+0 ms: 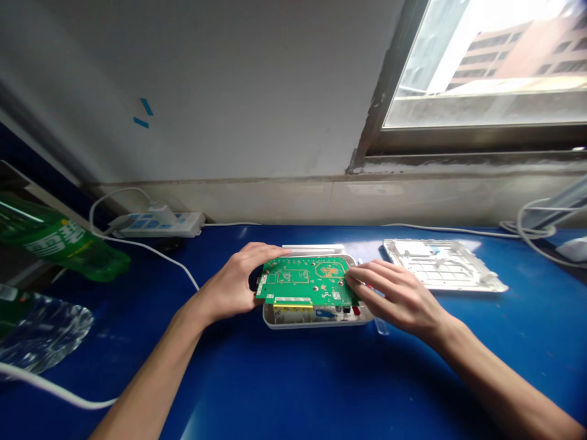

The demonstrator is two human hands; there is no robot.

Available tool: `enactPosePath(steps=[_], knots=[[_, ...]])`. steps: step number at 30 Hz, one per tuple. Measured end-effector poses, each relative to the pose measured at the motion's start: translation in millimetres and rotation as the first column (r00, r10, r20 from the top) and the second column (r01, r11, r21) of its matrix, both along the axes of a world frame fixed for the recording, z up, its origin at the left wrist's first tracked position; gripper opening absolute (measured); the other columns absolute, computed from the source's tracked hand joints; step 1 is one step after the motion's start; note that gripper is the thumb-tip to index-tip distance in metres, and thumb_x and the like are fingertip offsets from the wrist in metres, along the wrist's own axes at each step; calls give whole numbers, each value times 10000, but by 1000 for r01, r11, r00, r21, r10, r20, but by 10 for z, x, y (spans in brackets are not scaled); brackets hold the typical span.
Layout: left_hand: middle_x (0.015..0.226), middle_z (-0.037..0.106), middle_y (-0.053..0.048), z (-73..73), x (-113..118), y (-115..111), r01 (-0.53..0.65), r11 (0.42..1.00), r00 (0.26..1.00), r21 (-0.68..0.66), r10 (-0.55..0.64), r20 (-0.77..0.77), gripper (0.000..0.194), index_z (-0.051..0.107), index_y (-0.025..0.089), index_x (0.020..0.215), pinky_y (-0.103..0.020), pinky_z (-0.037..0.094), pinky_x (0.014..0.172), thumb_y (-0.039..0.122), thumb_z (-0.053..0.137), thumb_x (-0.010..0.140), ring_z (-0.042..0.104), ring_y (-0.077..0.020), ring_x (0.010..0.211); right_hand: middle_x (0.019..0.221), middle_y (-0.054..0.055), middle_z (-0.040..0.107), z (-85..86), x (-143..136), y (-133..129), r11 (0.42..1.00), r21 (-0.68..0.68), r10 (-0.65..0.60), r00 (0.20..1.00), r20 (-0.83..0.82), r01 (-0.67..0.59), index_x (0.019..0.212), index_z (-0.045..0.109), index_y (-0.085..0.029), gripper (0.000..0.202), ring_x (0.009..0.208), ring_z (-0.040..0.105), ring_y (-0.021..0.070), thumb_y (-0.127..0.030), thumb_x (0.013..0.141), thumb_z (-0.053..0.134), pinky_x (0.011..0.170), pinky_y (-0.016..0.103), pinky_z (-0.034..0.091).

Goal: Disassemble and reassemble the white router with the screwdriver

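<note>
A green circuit board (307,278) is held tilted over an open white plastic case (316,326). My left hand (238,281) grips the board's left edge, thumb and fingers closed around it. At the board's right end, my right hand (394,293) has its fingers pressed on the edge. A yellow strip (292,305) runs along the board's near side. Beneath it, small blue, black and red parts show inside the case. Part of a clear plastic piece (381,327) sticks out below my right hand.
A white plastic cover (443,266) lies at the right on the blue table (293,385). On the left are a green bottle (64,241), a clear bottle (43,330) and a power strip (183,225) with a white cable (142,243). More cable (527,229) is coiled at the far right.
</note>
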State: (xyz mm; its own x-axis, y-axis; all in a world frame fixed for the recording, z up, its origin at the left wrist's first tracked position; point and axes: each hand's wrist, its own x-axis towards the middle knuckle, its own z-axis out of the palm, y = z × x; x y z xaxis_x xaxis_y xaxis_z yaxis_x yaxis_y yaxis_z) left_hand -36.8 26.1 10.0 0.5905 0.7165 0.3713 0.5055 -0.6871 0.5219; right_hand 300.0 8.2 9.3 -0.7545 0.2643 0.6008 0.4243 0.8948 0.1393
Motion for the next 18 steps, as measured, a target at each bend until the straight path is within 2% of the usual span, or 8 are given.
enactPosePath(steps=[3, 6, 14, 18], knots=[[1424, 686, -89, 14, 5, -8, 3, 1000, 1000, 7, -3, 11, 697, 624, 243, 1435, -426, 522, 1136, 190, 841, 774, 650, -283, 1307, 987, 117, 772, 8, 6, -11, 998, 69, -9, 1000, -10, 10, 989, 643, -219, 241, 798, 689, 235, -53, 1017, 470, 687, 382, 550], [1388, 714, -88, 26, 10, -15, 4, 1000, 1000, 13, -5, 29, 647, 648, 233, 1404, -394, 540, 1104, 239, 859, 792, 687, -272, 1261, 966, 116, 776, 11, 10, -16, 996, 81, -29, 999, -13, 30, 955, 625, -218, 239, 793, 697, 232, -55, 1022, 463, 680, 379, 557], [1380, 698, -87, 19, 25, -30, -6, 999, 997, 48, 2, 83, 679, 669, 229, 1391, -377, 542, 1088, 69, 819, 748, 666, -256, 1260, 998, 166, 762, -61, 34, 23, 994, 103, -37, 999, -30, 40, 912, 605, -187, 179, 873, 692, 266, -27, 967, 548, 699, 394, 545], [1339, 715, -83, 10, 50, -33, -13, 997, 995, 75, 5, 101, 664, 666, 230, 1387, -379, 553, 1063, 47, 795, 763, 677, -249, 1224, 988, 147, 746, -141, 66, 69, 990, 98, -96, 994, -47, 101, 847, 591, -186, 210, 817, 676, 236, 18, 895, 610, 664, 362, 511]])
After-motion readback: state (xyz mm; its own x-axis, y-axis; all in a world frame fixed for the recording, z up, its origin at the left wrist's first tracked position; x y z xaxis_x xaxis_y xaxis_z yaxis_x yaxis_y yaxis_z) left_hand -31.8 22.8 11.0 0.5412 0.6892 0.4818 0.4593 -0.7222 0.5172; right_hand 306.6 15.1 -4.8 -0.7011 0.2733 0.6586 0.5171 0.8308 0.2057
